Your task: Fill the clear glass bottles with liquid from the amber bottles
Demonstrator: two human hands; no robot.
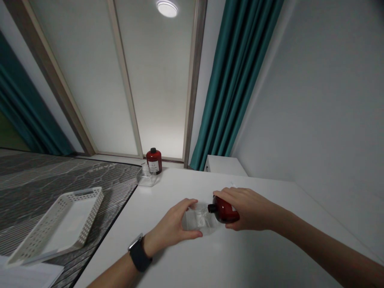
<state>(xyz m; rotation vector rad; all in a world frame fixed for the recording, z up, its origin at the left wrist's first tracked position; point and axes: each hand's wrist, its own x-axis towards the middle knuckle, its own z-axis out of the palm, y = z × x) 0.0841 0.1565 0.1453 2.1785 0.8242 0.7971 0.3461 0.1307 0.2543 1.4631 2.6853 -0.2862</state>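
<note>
Our L hand: clear container held in wide grip on white tbl. Our R hand: red bottle held at container's R end, long axis approx. horiz., blk neck pointing L.

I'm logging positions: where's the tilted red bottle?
In the head view, right of centre: the red bottle is in the right hand, near the clear container.
</note>
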